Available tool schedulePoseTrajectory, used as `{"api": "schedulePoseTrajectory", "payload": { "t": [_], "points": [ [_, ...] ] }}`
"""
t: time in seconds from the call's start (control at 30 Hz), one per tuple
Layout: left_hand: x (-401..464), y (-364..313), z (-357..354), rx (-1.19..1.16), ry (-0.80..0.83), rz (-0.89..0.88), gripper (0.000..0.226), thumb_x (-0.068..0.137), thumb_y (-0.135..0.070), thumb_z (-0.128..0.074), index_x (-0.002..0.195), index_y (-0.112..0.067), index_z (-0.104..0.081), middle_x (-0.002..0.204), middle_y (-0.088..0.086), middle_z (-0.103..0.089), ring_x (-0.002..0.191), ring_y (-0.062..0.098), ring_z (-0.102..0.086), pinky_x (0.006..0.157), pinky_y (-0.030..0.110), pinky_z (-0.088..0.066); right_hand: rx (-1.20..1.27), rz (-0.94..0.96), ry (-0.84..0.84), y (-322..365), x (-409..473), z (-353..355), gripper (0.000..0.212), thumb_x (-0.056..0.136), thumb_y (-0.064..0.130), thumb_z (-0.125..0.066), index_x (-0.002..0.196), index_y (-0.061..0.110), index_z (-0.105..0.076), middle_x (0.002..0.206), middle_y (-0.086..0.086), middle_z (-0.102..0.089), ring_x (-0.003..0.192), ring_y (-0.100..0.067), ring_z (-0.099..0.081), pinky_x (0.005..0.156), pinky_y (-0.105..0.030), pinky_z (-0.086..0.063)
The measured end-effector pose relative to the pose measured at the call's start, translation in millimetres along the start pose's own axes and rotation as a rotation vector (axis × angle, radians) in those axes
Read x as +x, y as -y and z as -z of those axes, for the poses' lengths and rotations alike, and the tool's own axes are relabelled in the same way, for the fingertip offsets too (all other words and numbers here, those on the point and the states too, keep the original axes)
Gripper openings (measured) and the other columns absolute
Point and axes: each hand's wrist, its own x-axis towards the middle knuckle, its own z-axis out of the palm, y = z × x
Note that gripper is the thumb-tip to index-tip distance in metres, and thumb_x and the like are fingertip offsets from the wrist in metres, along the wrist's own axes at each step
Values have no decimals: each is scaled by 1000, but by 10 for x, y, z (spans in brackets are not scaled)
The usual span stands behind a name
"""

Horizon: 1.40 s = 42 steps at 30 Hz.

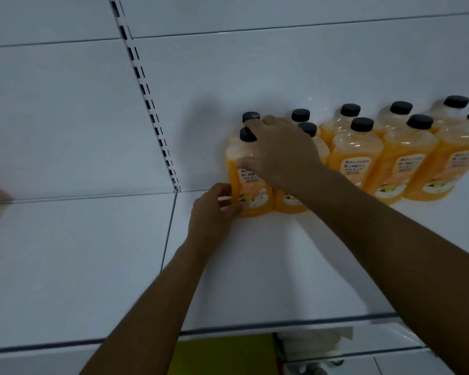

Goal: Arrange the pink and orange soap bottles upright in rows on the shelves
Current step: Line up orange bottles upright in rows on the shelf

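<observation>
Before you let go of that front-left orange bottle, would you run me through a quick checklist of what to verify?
1. Right hand grips the front-left orange bottle at its shoulder: ok.
2. Left hand holds its base: ok.
3. Bottle upright: ok.
4. Label faces outward: ok.
5. In line with the front row, next to the second front bottle: ok.
6. Base flat on the white shelf: cannot tell, fingers cover it.
</observation>
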Motion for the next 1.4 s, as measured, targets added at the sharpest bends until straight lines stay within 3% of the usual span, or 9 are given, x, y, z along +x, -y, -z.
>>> {"api": "schedulePoseTrajectory", "payload": {
  "t": [0.1, 0.2, 0.3, 0.43, 0.6, 0.8, 0.97, 1.1, 1.4],
  "points": [
    [-25, -80, 29, 159, 11, 1, 37, 86, -36, -68, 121, -25, -59, 118, -5, -66, 103, 10, -63, 88, 28, -53, -23, -11, -10, 35, -54, -26, 66, 88, 50, -59, 140, 16, -37, 130, -6, -50, 121, -26, -45, 88, -38, -46],
    [-143, -214, 81, 391, 65, -3, 48, 91, -41, -61, 132, -20, -50, 129, 2, -61, 116, 22, -57, 92, 31, -43, -52, -6, -14, 56, -89, -44, 71, 90, 49, -58, 145, 14, -29, 133, -10, -48, 123, -29, -43, 89, -42, -47],
    [-386, -237, 203, 521, 46, 47, 68, 89, -51, -58, 145, -19, -36, 146, 1, -46, 133, 22, -43, 108, 34, -33, -45, 24, -4, 62, -139, -35, 78, 88, 45, -62, 149, 17, -21, 142, -13, -41, 127, -32, -41, 89, -45, -48],
    [-789, -157, 566, 596, -33, 106, 73, 88, -59, -53, 147, -20, -34, 150, 0, -41, 136, 19, -39, 113, 33, -29, -52, 189, -117, 286, -260, -67, 80, 89, 49, -59, 150, 12, -25, 153, -20, -29, 140, -37, -30, 111, -46, -31],
    [-1296, -132, 1075, 621, -135, 187, 70, 89, -58, -52, 146, -20, -37, 150, -1, -42, 135, 17, -39, 111, 30, -27, 57, 340, -149, 924, -393, -201, 69, 87, 48, -63, 140, 8, -44, 147, -21, -40, 135, -37, -38, 112, -51, -28],
    [-1758, 108, 1814, 592, -278, 320, 64, 89, -57, -52, 142, -23, -40, 147, -4, -44, 131, 18, -43, 110, 35, -33, 261, 472, -108, 1758, -399, -356, 60, 80, 41, -68, 124, 2, -59, 131, -25, -56, 119, -41, -55, 99, -54, -43],
    [-1919, 452, 2555, 510, -478, 385, 56, 90, -51, -56, 138, -24, -46, 143, -5, -48, 126, 17, -47, 106, 38, -42, 575, 450, 142, 2637, -163, -563, 63, 90, 42, -62, 141, 11, -42, 143, -8, -46, 131, -26, -44, 108, -41, -38],
    [-1980, 808, 3231, 452, -628, 341, 45, 90, -41, -61, 129, -18, -54, 129, 0, -59, 113, 14, -55, 90, 27, -46, 735, 398, 226, 3460, 143, -694, 66, 87, 38, -67, 142, 13, -39, 143, -8, -46, 128, -24, -47, 104, -36, -41],
    [-1543, 1208, 3687, 261, -487, 167, 48, 89, -27, -66, 132, -20, -46, 124, -3, -59, 110, 11, -55, 87, 22, -42, 848, 220, 408, 4261, 794, -1049, 81, 88, 41, -66, 150, 17, -21, 152, -6, -35, 134, -25, -41, 104, -40, -39]
  ]
}}
